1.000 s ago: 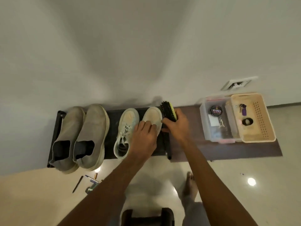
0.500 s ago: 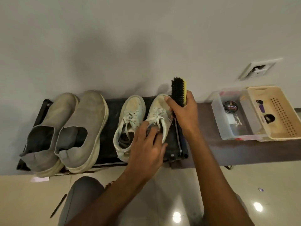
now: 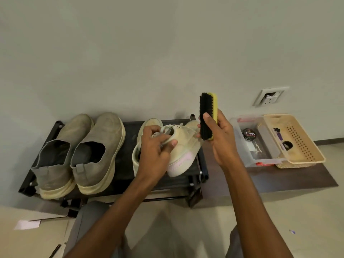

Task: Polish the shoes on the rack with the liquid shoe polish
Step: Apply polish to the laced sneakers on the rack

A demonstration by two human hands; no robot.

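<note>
My left hand (image 3: pixel 155 151) grips a cream sneaker (image 3: pixel 183 152) by its collar and holds it tilted on its side above the black shoe rack (image 3: pixel 128 178). Its mate (image 3: pixel 138 144) stays on the rack, mostly hidden behind my hand. My right hand (image 3: pixel 220 140) holds a black-bristled shoe brush with a yellow back (image 3: pixel 207 116) upright, its bristles close to the sneaker's toe. Two grey slip-on shoes (image 3: pixel 83 151) stand on the rack's left half.
A clear plastic box (image 3: pixel 242 146) with a black polish tin (image 3: pixel 249 134) and a beige basket (image 3: pixel 305 159) sit on a dark mat to the right. A wall socket (image 3: pixel 270 95) is above them. Paper scraps lie on the floor at left.
My left hand has lifted the right sneaker off the rack and turned it on its side. The right hand has raised the brush beside it. The camera has come closer.
</note>
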